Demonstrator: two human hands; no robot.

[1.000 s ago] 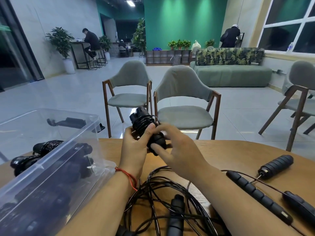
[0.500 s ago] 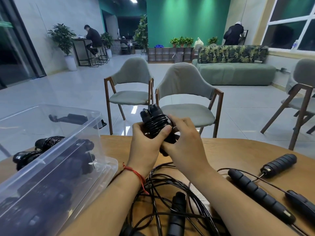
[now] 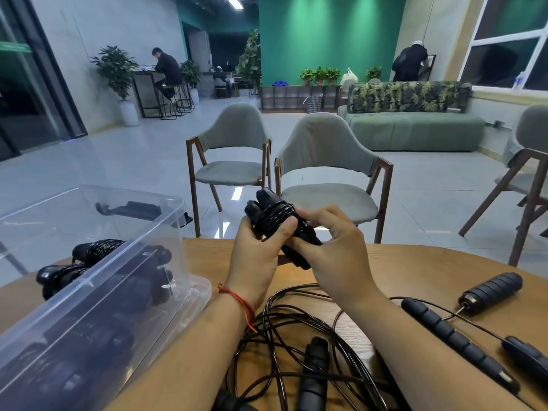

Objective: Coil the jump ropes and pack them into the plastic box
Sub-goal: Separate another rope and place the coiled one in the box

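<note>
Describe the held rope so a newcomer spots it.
Over the brown wooden table, right of the clear plastic box, the left hand and right hand grip a black jump rope bundle. Unlike the loose black ropes lying nearby, its cord is wound round its handles.

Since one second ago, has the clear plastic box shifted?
No. The clear plastic box still sits just left of the grey chair's wooden leg.

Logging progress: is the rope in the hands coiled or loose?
Coiled. The held jump rope has cord wound round its paired handles; left hand and right hand grip it.
</note>
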